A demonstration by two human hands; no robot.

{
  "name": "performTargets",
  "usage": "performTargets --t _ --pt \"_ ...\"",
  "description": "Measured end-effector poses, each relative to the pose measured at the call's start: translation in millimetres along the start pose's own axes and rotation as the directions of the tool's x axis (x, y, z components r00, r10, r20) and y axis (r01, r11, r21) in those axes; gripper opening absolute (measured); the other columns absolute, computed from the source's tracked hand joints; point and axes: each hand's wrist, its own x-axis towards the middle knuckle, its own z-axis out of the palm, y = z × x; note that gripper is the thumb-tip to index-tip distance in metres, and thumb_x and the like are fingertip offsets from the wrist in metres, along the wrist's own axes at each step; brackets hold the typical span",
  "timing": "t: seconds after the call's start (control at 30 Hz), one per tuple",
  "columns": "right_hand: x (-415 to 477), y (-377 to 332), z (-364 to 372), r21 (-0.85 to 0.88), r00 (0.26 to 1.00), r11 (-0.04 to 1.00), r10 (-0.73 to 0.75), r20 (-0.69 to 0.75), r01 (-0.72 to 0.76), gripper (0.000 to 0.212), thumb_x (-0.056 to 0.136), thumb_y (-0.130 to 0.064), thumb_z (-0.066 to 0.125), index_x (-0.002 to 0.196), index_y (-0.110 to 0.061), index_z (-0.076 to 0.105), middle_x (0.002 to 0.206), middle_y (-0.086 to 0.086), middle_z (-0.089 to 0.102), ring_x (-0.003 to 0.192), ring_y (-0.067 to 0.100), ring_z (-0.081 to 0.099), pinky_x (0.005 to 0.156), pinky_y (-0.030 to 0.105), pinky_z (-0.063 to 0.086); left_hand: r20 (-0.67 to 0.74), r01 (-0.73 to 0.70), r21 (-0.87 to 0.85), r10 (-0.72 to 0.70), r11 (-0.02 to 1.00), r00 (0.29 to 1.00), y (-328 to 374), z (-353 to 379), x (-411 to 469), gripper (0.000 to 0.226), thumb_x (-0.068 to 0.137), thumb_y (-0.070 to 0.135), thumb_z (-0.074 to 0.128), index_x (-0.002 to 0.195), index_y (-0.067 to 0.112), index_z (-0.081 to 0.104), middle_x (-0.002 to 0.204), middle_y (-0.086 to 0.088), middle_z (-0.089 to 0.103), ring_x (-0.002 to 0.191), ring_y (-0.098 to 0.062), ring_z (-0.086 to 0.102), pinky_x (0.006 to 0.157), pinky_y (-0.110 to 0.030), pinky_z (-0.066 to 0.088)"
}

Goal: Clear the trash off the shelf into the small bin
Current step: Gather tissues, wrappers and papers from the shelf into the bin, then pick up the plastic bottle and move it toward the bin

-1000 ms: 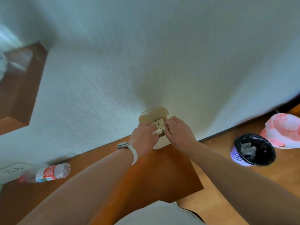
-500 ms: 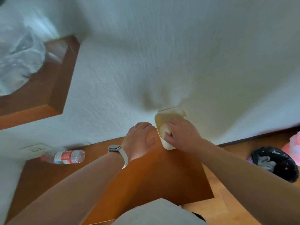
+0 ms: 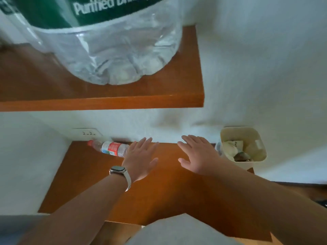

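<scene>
A view from above of a brown wooden shelf [image 3: 168, 191] fixed to a white wall. A small cream bin [image 3: 247, 165] stands at the shelf's right end, against the wall. Crumpled trash [image 3: 231, 149] lies inside it: pale paper and something darker (too blurred to name).

Just left of the bin is the person's right hand [image 3: 196, 154], palm down over the shelf, its fingers straight and slightly spread, holding nothing. Further left of the bin is the left hand [image 3: 139, 156], in the same pose, fingers straight and empty, with a pale-strapped watch [image 3: 117, 169] on the wrist. Whether either palm touches the wood cannot be told.

Well to the left of the bin, beyond both hands, a small clear bottle [image 3: 113, 148] with a red cap and a red label lies on its side against the wall, its base end just behind the left hand. A wall socket [image 3: 86, 134] sits above the cap end.

Above and left of the bin is a second wooden shelf [image 3: 123, 102], which carries a large clear water jug [image 3: 115, 55] with a green label.
</scene>
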Motion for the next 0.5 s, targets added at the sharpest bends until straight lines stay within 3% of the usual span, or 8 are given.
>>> performTargets --t 0.23,0.37,0.5 --pt "71 -71 18 -0.048 0.994 0.995 -0.083 0.074 0.087 0.052 0.095 -0.052 0.041 0.137 -0.020 0.042 0.148 0.004 0.041 0.134 0.024 0.041 0.110 0.041 0.034 -0.046 0.155 -0.068 -0.158 0.986 0.986 -91 26 -46 0.052 0.093 0.046 0.051 0.139 0.023 0.044 0.142 -0.004 0.050 0.133 -0.026 0.045 0.107 -0.047 0.042" --pt "114 -115 36 -0.074 0.982 0.985 -0.146 0.118 0.156 0.049 0.093 -0.053 0.041 0.127 -0.019 0.048 0.136 0.003 0.051 0.123 0.023 0.050 0.103 0.040 0.044 -0.041 0.232 -0.139 -0.240 0.963 0.970 -139 44 -70 0.048 0.092 0.047 0.049 0.134 0.025 0.049 0.136 -0.003 0.054 0.128 -0.024 0.049 0.107 -0.046 0.040" --pt "160 -164 59 -0.087 0.977 0.984 -0.142 0.158 0.157 0.049 0.094 -0.052 0.045 0.133 -0.022 0.043 0.137 0.001 0.052 0.123 0.020 0.052 0.099 0.037 0.046 -0.005 0.296 -0.203 -0.303 0.933 0.953 -184 69 -91 0.048 0.095 0.049 0.046 0.138 0.026 0.047 0.145 -0.002 0.048 0.136 -0.023 0.042 0.111 -0.046 0.034"
